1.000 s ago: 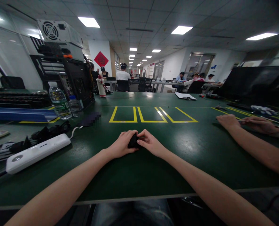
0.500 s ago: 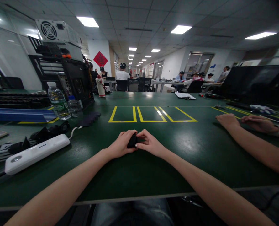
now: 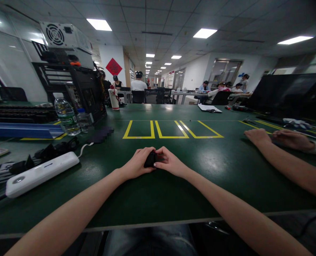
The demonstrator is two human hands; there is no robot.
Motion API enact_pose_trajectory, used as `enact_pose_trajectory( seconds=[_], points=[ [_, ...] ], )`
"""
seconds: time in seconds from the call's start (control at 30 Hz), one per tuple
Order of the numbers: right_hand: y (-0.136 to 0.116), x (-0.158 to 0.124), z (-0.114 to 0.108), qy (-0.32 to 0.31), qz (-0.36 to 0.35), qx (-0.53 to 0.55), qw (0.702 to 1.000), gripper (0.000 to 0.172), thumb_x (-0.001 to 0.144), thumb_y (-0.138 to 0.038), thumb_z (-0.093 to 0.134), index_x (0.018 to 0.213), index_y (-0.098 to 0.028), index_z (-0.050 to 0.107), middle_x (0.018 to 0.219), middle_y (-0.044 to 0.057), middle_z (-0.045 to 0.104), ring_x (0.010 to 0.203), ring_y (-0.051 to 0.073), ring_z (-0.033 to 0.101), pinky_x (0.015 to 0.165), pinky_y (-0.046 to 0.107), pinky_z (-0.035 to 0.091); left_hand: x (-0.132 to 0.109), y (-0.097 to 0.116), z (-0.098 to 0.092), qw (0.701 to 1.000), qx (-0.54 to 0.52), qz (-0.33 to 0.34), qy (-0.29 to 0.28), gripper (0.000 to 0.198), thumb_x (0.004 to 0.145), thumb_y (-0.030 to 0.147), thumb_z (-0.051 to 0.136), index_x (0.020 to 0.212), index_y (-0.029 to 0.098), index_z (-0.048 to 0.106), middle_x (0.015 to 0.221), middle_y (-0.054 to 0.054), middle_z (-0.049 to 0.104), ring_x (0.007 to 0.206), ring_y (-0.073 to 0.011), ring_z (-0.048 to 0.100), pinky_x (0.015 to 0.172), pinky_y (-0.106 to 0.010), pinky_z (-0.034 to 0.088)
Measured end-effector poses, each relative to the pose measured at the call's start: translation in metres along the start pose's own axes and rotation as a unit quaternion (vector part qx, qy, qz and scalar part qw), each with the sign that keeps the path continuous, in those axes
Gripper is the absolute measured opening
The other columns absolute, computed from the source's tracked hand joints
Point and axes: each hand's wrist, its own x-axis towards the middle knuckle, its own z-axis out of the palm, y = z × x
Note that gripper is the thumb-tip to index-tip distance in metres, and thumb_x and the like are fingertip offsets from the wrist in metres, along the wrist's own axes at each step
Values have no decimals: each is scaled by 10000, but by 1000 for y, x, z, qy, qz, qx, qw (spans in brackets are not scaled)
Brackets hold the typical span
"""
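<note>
A small black object (image 3: 150, 160) sits between my two hands, just above or on the green table (image 3: 136, 202); its kind is too dark and covered to tell. My left hand (image 3: 137, 163) wraps round it from the left, fingers over the top and thumb at the near side. From the right, my right hand (image 3: 171, 163) pinches its edge between thumb and fingertips. Beyond my hands, yellow tape outlines (image 3: 139, 137) mark the tabletop.
At left lie a white power strip (image 3: 42, 174), dark cables, a water bottle (image 3: 66, 115) and a computer case (image 3: 86, 92). A co-worker's hands (image 3: 259, 137) rest on the table at right, near a dark monitor (image 3: 288, 94). A clipboard (image 3: 210, 108) lies farther back.
My hands and the black object stay practically where they were. In the far background at right, a standing person has shifted left.
</note>
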Motion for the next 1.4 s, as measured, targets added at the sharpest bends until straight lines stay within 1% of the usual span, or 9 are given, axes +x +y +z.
enact_pose_trajectory(
  seconds=[0.07,0.2,0.4,0.57,0.8,0.9,1.0,1.17,1.4],
  points=[
    [-3,-1,0,8,-7,-3,1000,324,673,-282,602,945,-203,446,995,21,482,989,176,489,828,370,434,0,0,0,1000,-2,0,2,568,663,262,614,1148,233,318,1097,-57,482,1032,-226,453,904,-406,297],
    [-4,-1,1,30,-12,-23,999,232,723,-299,542,917,-199,463,973,19,485,970,171,496,837,382,425,0,-1,0,1000,-4,4,4,590,657,274,623,1156,232,311,1105,-57,475,1041,-224,446,907,-401,300],
    [2,1,0,28,18,-16,999,344,717,-304,554,1017,-201,420,1035,39,474,952,171,504,841,390,422,0,-3,0,1000,-7,6,-2,611,664,267,621,1177,229,291,1123,-60,463,1057,-222,430,930,-407,280],
    [-1,-1,-1,-5,11,13,1000,331,690,-268,588,972,-205,428,1005,25,484,972,175,502,826,371,438,0,-2,0,1000,-4,4,0,584,667,257,616,1161,229,306,1110,-58,467,1046,-222,435,922,-405,288],
    [0,0,1,17,-6,2,1000,246,719,-301,553,913,-198,443,951,16,482,942,170,513,805,358,440,0,-3,1,1000,-6,5,0,598,661,268,624,1163,222,303,1111,-62,464,1047,-221,434,918,-399,293],
    [4,2,1,26,-5,0,1000,288,717,-295,557,960,-201,434,966,23,481,925,162,514,816,360,428,0,-3,1,1000,-8,4,0,616,659,270,626,1174,223,291,1110,-64,469,1048,-226,435,917,-405,294],
    [5,2,0,15,13,4,1000,322,726,-305,543,1007,-203,422,1006,36,481,923,164,514,818,371,426,0,-3,2,1000,-7,5,3,614,660,268,623,1176,226,292,1107,-61,473,1048,-226,437,920,-406,290],
    [-1,-1,0,-7,1,21,1000,339,677,-257,601,962,-204,424,983,19,486,965,172,504,829,362,429,0,-4,2,1000,-2,5,9,589,656,257,625,1155,226,314,1097,-50,475,1031,-216,445,913,-392,295],
    [-4,-1,1,12,0,-3,1000,220,741,-292,524,924,-201,443,958,17,479,943,170,512,799,360,443,0,-5,2,1000,-10,6,4,597,654,264,630,1157,229,311,1101,-51,469,1027,-218,444,908,-393,300]
  ],
)
